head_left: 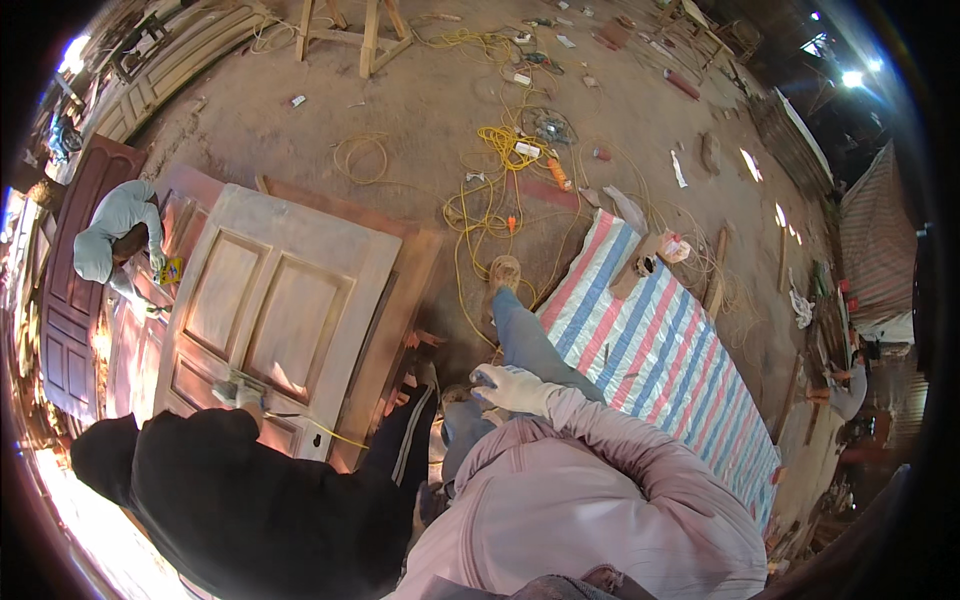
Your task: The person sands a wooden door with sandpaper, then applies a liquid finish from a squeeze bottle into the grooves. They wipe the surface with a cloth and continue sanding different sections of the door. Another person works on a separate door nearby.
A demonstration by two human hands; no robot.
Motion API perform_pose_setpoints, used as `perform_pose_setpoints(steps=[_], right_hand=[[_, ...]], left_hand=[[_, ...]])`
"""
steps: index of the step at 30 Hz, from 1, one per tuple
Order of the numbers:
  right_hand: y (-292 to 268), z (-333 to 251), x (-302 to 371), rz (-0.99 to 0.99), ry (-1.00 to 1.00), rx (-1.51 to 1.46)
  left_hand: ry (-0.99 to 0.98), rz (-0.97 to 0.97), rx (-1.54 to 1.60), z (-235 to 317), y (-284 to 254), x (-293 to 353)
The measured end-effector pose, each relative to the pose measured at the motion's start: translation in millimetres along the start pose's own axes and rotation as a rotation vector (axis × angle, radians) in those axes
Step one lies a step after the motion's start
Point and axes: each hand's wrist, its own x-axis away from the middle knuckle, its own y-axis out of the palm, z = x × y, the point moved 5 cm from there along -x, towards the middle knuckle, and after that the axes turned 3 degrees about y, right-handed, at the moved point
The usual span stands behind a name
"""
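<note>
My right hand (512,389), in a pale work glove, is in front of my body beside my bent leg (535,335) in blue trousers. Its fingers look curled, and what they hold, if anything, is hidden. My left hand does not show. Left of me, a co-worker in black (270,505) leans over a panelled wooden door (330,240). That person's gloved hand (240,393) presses a pad or block against the door's surface. To the right of my leg, a striped tarp (640,335) in blue, white and red lies on the ground.
At far left, another co-worker in grey (125,230) bends over a reddish door with a yellow tool (172,270). Yellow cords (500,150) tangle across the dirt floor ahead, near an orange tool (558,174). A wooden trestle (370,40) stands beyond them.
</note>
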Motion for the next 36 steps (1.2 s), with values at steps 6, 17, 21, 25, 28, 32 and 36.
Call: perform_pose_setpoints(steps=[6,17,21,25,28,32,36], right_hand=[[-76.7,61.7,-61.2,0.068,-0.202,0.140],[-386.4,355.6,-89.6,0.570,0.312,0.310],[-439.5,456.2,-37.6,0.781,0.582,0.111],[-415.9,537.8,-38.7,0.925,0.608,0.011],[-356.2,591.9,-61.1,0.899,0.721,-0.282],[-252.6,616.4,-74.5,0.517,0.884,-1.167],[-211.7,588.4,-63.7,0.472,0.872,-1.487]], left_hand=[[-0.035,0.216,-0.380,17.2,8.7,-62.1],[0.170,0.040,-0.178,341.0,249.8,-359.1],[0.312,-0.143,-0.044,461.0,386.4,-402.5],[0.267,0.005,-0.266,524.7,476.5,-412.6],[0.182,0.129,-0.353,526.7,509.4,-402.5],[0.209,0.370,-0.733,499.5,505.4,-373.5],[0.012,0.575,-1.022,477.9,456.3,-348.6]])
